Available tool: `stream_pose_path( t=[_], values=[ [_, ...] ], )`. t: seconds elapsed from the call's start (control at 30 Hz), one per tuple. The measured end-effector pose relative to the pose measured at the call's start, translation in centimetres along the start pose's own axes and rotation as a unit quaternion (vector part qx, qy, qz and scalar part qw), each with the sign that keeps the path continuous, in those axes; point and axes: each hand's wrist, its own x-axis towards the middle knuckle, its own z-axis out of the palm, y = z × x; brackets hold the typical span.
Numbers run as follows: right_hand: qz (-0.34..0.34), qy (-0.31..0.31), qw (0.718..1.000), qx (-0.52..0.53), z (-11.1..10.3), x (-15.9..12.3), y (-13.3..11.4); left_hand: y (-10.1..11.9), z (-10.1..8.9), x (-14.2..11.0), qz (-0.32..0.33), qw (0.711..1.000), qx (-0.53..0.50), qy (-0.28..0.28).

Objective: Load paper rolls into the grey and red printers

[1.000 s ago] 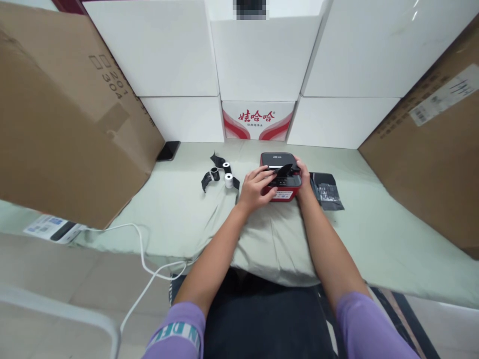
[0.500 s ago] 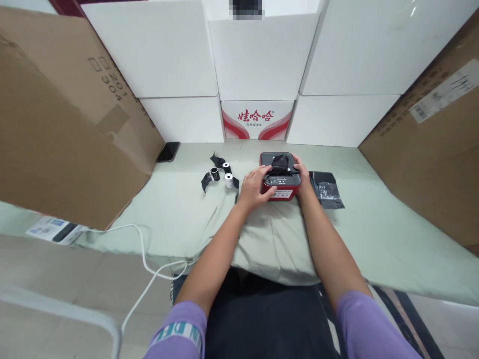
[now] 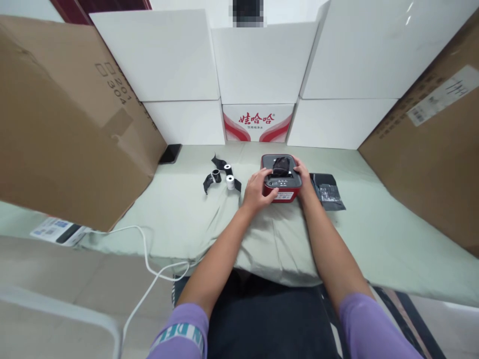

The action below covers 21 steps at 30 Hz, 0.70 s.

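Note:
Both hands grip a small red-and-black printer (image 3: 283, 182), which stands upright on the green cloth. My left hand (image 3: 258, 191) is closed around its left front corner, fingers on the top and thumb against the front. On the opposite side, my right hand (image 3: 302, 175) wraps the right edge, its palm partly hidden. Crumpled black material (image 3: 281, 165) lies on the printer's top. To the left are a white-ended roll (image 3: 230, 182) and two dark rolls, one with a black core (image 3: 216, 175) and one behind it (image 3: 228, 170), with black strips trailing.
A flat black pouch (image 3: 329, 192) lies right of the printer. Cardboard panels flank the cloth at left (image 3: 67, 129) and right (image 3: 430, 169). White boxes (image 3: 262, 67) line the back. A phone (image 3: 170, 154) lies far left; a white cable (image 3: 145, 252) hangs over the front edge.
The view has shifted slightly, so everything appears a little lower. Both hands keep their hold on the printer, which stays in about the same place.

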Motion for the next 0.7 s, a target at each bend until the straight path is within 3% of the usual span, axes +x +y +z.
stream_pose_path(
  t=[0.13,0.27,0.4,0.53,0.7],
  values=[
    [0.046,0.001,0.997,-0.055,-0.6,0.1,-1.5,-0.7,1.5,-0.4,-0.062,0.995,-0.071,0.009],
    [0.13,-0.026,0.973,-0.189,-1.9,-0.7,-2.7,-1.0,2.3,-1.0,-0.154,0.979,-0.131,-0.023],
    [0.044,-0.011,0.975,-0.217,-1.8,-1.5,-2.9,0.1,2.0,0.0,-0.17,0.978,-0.116,-0.037],
    [-0.022,-0.023,0.987,-0.16,-1.2,0.3,-4.7,2.0,1.5,4.5,-0.127,0.99,-0.043,-0.047],
    [-0.039,0.027,0.98,-0.191,-3.2,6.8,-6.2,2.5,3.0,11.6,-0.119,0.989,-0.038,-0.078]
  ],
)
